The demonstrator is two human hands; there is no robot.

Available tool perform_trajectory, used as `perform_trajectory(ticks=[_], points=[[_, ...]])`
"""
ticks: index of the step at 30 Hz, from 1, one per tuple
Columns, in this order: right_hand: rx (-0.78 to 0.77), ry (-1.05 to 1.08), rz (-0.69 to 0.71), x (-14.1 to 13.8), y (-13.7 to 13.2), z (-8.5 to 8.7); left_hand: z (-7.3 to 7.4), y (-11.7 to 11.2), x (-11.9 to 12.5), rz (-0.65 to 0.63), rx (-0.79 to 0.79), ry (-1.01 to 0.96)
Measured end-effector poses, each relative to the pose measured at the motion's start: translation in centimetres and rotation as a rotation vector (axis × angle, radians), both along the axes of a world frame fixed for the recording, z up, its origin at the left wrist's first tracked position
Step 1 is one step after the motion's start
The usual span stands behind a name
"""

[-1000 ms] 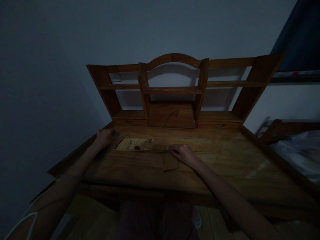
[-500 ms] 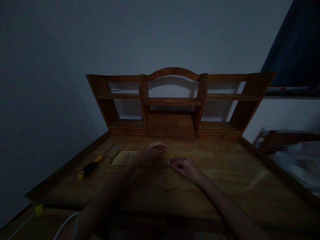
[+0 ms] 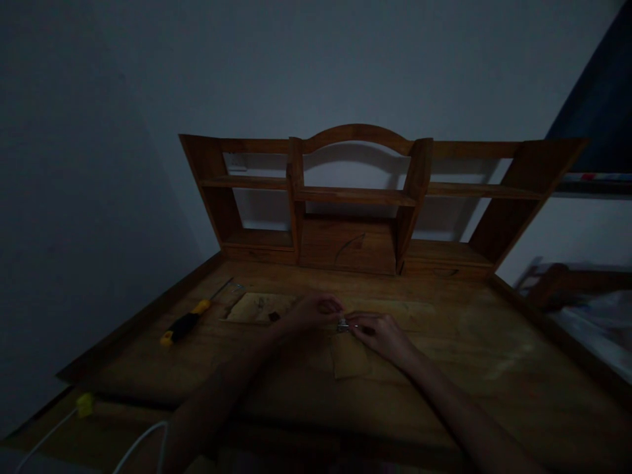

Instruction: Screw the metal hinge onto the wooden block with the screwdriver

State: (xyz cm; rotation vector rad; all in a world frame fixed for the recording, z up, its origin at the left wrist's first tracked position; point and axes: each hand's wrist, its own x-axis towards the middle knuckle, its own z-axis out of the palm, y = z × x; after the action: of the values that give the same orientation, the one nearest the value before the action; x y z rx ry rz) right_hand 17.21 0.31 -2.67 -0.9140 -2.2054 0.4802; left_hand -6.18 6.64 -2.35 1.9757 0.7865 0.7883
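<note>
In the dim head view, my right hand (image 3: 379,331) rests low over the wooden desk and pinches a small shiny metal piece (image 3: 342,325). Its exact kind is too small and dark to tell. My left hand (image 3: 316,311) is just left of that piece, fingers curled and tips closed together close above it. Whatever sits between the left fingertips, if anything, cannot be made out. A square of brown paper or card (image 3: 350,357) lies on the desk below the metal piece.
A yellow-and-black screwdriver (image 3: 186,324) lies at the left, with small shiny bits (image 3: 237,288) near its tip. Beyond my left hand is a pale torn patch (image 3: 257,306) holding small dark bits. A wooden shelf unit (image 3: 345,194) stands at the back. A white cord (image 3: 143,438) hangs front left.
My left hand has come right and down, its fingertips now close to the metal piece in my right hand. My right hand keeps its grip. The whole view has shifted slightly.
</note>
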Motion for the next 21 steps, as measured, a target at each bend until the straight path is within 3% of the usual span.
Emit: perform_trajectory(ticks=[5,21], points=[[0.012,-0.007,0.001,-0.04,-0.04,-0.09,-0.54,0.17,-0.05,-0.014,0.045,-0.006],[-0.016,0.001,0.006,-0.07,-0.04,-0.02,-0.09,-0.53,-0.12,-0.052,0.157,0.061]])
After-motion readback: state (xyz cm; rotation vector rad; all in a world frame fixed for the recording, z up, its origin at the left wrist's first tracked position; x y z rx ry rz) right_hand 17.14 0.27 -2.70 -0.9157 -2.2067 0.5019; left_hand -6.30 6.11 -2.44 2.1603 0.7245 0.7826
